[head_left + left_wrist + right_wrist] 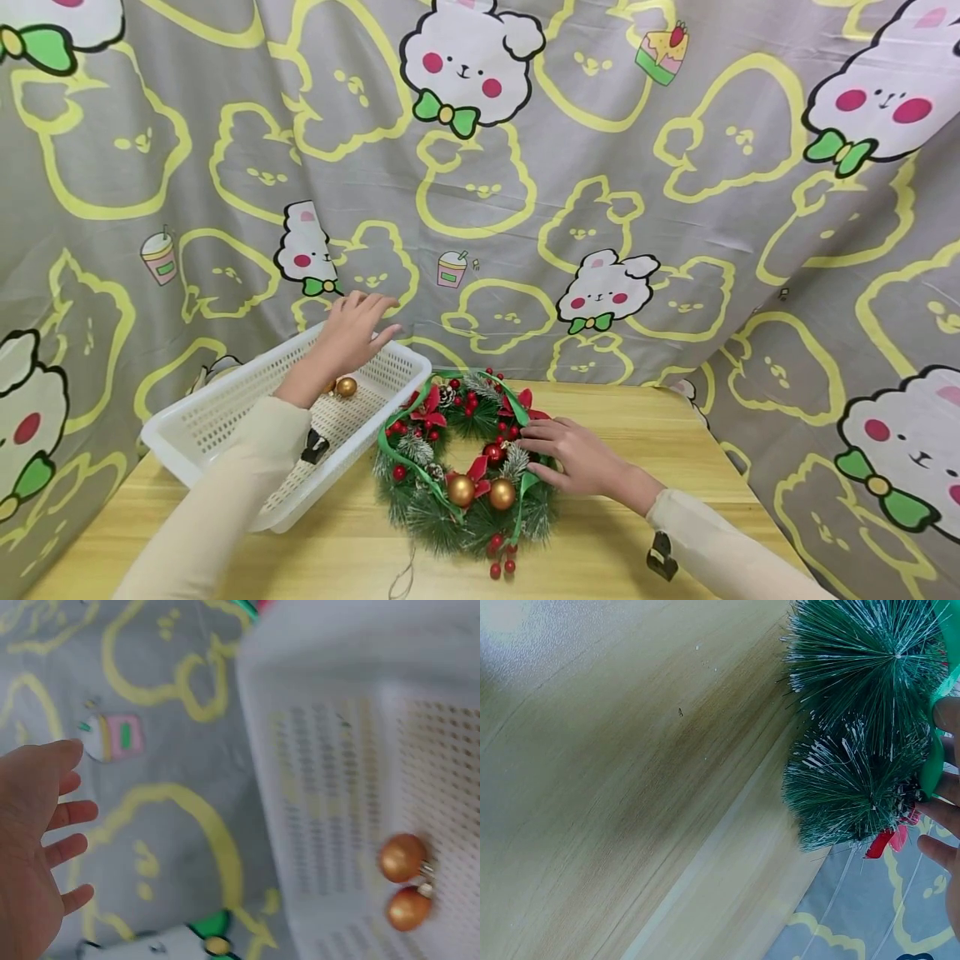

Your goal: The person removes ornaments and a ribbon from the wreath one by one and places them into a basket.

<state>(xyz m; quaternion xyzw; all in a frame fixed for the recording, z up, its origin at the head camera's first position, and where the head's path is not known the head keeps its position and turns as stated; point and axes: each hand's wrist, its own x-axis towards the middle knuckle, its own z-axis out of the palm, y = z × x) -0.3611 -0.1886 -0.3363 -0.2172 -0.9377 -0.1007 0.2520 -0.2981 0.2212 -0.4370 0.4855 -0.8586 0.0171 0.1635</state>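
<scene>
A green Christmas wreath point(420, 512) lies on the table, dressed with red flowers, berries, pine cones, a green ribbon point(411, 463) and two gold baubles point(482, 492) at its near side. My right hand point(573, 457) rests on the wreath's right side, its extended fingers touching the greenery and ribbon, as the right wrist view also shows at the ribbon point(932, 769). Over the far part of a white plastic basket point(300, 500), my left hand point(354, 333) is raised with loose, spread fingers and holds nothing. Small gold baubles point(405, 859) lie inside the basket.
The basket stands at the left, close beside the wreath. A small black object point(316, 447) shows at the left sleeve. A thin string loop point(402, 579) lies at the wooden table's point(622, 550) front. A patterned curtain point(495, 192) hangs behind the table and along its sides.
</scene>
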